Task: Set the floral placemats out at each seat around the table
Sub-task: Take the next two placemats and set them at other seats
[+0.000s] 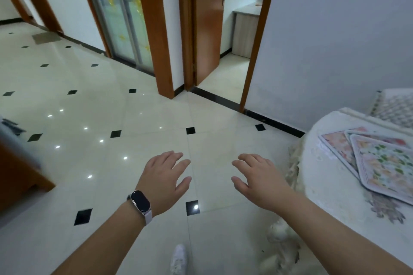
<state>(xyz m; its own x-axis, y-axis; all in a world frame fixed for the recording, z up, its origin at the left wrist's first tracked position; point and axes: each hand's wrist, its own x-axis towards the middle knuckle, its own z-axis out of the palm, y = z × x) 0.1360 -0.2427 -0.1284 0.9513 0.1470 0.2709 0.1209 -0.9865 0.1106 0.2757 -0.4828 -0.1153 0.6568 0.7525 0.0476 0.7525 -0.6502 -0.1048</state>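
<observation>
Both hands hover palm-down over the glossy cream floor tiles [134, 118], fingers spread wide and holding nothing: the left hand [164, 177] (dark oval wristband [140, 202]) and right hand [260, 179]. The overlapping rectangular floral placemats [380, 163] lie far right on the white lace-clothed table [330, 185].

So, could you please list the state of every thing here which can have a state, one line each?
left hand: open, empty, held over the floor
right hand: open, empty, held over the floor
floral placemats: overlapping in a pile on the table, not set out
table: covered with a lace cloth
wooden door: open
smart band: on the left wrist, screen dark
</observation>
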